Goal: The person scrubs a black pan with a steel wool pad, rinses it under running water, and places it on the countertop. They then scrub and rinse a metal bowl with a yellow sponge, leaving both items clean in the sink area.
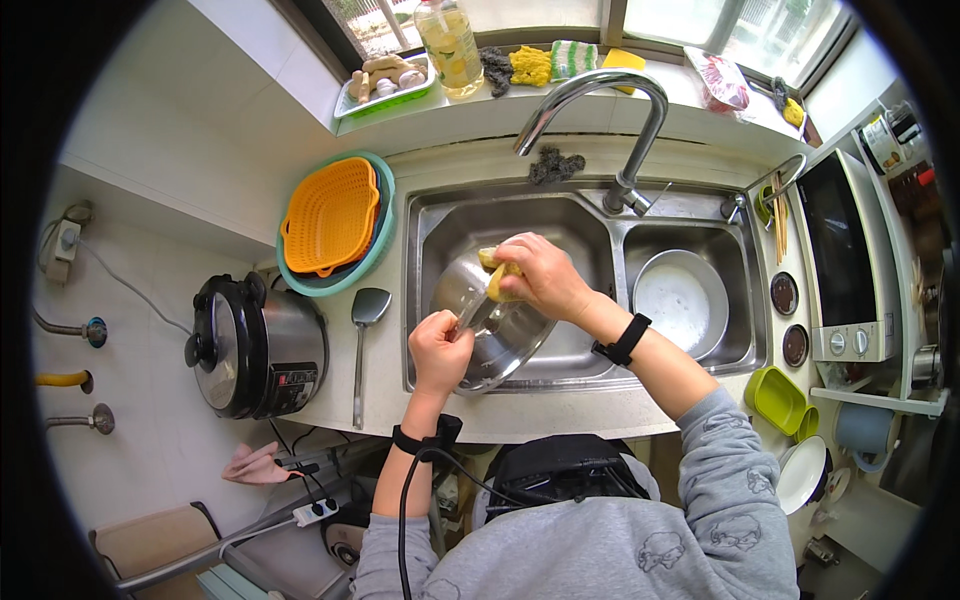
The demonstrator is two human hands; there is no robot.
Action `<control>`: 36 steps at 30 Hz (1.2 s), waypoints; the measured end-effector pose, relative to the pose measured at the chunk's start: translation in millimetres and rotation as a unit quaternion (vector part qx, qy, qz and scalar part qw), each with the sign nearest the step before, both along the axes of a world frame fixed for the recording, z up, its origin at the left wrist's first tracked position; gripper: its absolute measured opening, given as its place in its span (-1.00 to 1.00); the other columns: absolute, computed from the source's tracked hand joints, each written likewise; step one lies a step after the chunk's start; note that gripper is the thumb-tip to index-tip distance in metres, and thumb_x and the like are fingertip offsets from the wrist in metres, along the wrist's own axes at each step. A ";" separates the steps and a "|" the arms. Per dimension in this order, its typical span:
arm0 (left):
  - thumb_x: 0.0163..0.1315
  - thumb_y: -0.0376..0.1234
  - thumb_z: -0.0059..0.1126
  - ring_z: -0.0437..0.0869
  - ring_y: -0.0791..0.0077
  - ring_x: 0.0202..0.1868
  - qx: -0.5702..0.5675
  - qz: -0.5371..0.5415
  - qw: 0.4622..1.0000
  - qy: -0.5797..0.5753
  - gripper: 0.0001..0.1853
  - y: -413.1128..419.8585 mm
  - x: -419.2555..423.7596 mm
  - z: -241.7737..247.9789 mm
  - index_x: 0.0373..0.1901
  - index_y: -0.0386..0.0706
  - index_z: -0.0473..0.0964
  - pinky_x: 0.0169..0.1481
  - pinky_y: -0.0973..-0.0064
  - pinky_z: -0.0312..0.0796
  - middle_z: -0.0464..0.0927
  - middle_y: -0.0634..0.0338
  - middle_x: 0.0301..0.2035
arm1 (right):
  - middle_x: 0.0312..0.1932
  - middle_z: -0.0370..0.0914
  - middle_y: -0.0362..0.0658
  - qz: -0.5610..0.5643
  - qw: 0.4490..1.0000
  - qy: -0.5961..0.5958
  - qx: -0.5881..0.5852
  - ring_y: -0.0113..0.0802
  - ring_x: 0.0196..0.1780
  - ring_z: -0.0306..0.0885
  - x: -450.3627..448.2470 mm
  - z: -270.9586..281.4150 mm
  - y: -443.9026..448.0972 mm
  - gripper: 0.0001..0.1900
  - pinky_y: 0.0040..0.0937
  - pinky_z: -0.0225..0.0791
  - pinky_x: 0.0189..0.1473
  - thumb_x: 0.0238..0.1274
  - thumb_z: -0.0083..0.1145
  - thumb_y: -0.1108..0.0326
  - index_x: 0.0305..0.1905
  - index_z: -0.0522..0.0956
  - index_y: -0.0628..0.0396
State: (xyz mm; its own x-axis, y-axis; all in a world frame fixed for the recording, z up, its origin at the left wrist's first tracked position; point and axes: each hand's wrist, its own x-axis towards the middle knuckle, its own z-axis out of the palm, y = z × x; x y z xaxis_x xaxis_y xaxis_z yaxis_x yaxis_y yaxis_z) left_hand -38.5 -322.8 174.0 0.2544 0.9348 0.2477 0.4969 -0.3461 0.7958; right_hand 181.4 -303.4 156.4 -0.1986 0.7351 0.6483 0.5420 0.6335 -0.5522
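Over the left basin of a stainless steel sink (581, 240), my left hand (441, 349) grips the rim of a shiny round metal vessel (517, 349), which is tilted. My right hand (541, 276) holds a yellow sponge (501, 283) against the vessel's upper rim. White suds or droplets show on the metal. The vessel's full shape is partly hidden by my hands. In the right basin stands a round metal pot (681, 304) with whitish, foamy liquid. A chrome faucet (645, 135) arches above the sink, with a dark scouring pad (555, 165) behind the left basin.
Left of the sink lie a metal spatula (360, 352), an orange basket (330, 217) stacked in a teal basin (386, 225), and an electric pressure cooker (255, 345). Rightward are a microwave (847, 247) and green containers (776, 401). A bottle (450, 49) stands on the windowsill.
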 end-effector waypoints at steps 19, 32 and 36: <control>-0.07 -0.52 0.13 0.30 0.30 -0.63 0.052 -0.007 0.998 0.044 -0.76 12.8 -15.0 13.7 -0.68 -0.25 0.21 -0.53 0.38 0.16 0.22 0.11 -0.72 | -0.21 0.49 -0.13 -0.097 0.980 -0.123 0.125 -0.20 -0.16 0.49 19.5 4.2 3.7 -0.61 -0.30 0.40 -0.10 0.02 0.13 0.50 0.03 0.39 0.14; -0.06 -0.54 0.14 0.30 0.26 -0.65 0.026 0.023 0.999 0.041 -0.72 3.0 -3.2 6.5 -0.71 -0.24 0.20 -0.54 0.36 0.14 0.22 0.12 -0.72 | -0.20 0.43 -0.08 -0.188 0.978 -0.068 0.059 -0.13 -0.12 0.43 24.5 -19.2 -2.6 -0.58 -0.24 0.38 -0.08 0.05 0.13 0.46 0.07 0.37 0.09; -0.16 -0.55 0.13 0.38 0.18 -0.62 0.136 -0.060 0.987 0.054 -0.79 12.8 18.8 4.8 -0.70 -0.24 0.26 -0.52 0.34 0.20 0.30 0.09 -0.70 | -0.11 0.38 -0.25 -0.020 0.951 -0.260 0.165 -0.34 -0.06 0.41 -13.3 -0.1 -10.4 -0.43 -0.37 0.35 -0.04 0.01 0.06 0.36 0.23 0.33 -0.14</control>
State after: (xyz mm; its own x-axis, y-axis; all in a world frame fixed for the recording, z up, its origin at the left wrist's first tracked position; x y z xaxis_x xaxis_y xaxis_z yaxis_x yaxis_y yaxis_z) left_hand -19.7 -310.0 178.9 0.3985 0.7993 0.4498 0.5165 -0.6009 0.6100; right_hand 168.0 -313.9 156.4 -0.5321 0.5221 0.6665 0.7149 0.6988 0.0233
